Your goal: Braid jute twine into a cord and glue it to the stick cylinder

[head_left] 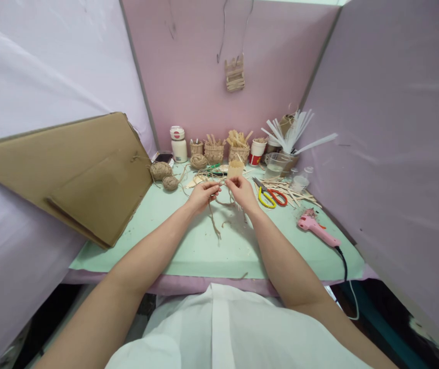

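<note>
Over the middle of the table, my left hand [204, 196] and my right hand [241, 191] almost meet, fingertips pinched together. Brown jute twine [214, 221] runs between them, and frayed ends dangle below toward the green tabletop. Both hands grip this twine; the exact spot between the fingertips is too small to make out. Just behind my right hand stands a small pale wooden piece [235, 168], partly covered by the fingers. Scissors with yellow and red handles [271, 195] lie to the right of that hand.
Balls of twine [161, 171] sit at the back left beside a large cardboard sheet [88, 179]. Along the back stand a white jar [178, 145], woven baskets of wooden sticks [214, 152] and a paper cup [257, 152]. A pink glue gun [318, 230] with its cord lies right.
</note>
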`<state>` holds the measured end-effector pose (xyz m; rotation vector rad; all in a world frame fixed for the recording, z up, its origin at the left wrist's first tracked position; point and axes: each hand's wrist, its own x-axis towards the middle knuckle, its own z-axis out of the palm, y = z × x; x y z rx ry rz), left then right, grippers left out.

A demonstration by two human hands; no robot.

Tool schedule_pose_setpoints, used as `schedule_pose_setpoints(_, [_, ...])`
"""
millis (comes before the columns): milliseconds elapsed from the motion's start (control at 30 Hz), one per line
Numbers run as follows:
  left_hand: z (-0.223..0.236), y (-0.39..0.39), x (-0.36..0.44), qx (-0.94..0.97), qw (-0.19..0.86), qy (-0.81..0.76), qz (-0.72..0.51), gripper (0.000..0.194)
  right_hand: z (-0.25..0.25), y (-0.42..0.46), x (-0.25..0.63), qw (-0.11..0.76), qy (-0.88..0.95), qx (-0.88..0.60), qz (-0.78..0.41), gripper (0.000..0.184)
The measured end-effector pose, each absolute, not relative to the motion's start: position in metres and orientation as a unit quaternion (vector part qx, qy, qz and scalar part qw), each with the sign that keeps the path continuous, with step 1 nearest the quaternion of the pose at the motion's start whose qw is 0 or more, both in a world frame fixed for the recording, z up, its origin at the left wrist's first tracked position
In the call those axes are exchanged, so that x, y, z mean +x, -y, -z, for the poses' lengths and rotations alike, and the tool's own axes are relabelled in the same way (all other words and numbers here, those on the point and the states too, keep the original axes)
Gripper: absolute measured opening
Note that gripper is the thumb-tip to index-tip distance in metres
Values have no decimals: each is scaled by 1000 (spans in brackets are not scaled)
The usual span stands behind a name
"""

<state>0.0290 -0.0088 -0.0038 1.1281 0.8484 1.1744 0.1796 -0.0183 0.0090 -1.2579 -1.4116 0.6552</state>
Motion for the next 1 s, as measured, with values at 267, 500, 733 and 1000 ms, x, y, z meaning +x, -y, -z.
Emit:
schedule_pose_setpoints(267, [8,13,36,606,413,-375,-567,20,-8,21,175,479,583,-563,-337,44])
schedule_pose_setpoints(500, [7,16,40,577,463,-391,-548,19,-5,19,173,522,593,-524,-319,23])
schedule_pose_setpoints(733, [0,17,36,527,589,-374,-485,16,-4,19,175,531,575,-506,-363,22])
schedule_pose_setpoints(1000, [-2,15,31,464,690,-337,-442,15,-4,17,175,527,524,-495,-450,21])
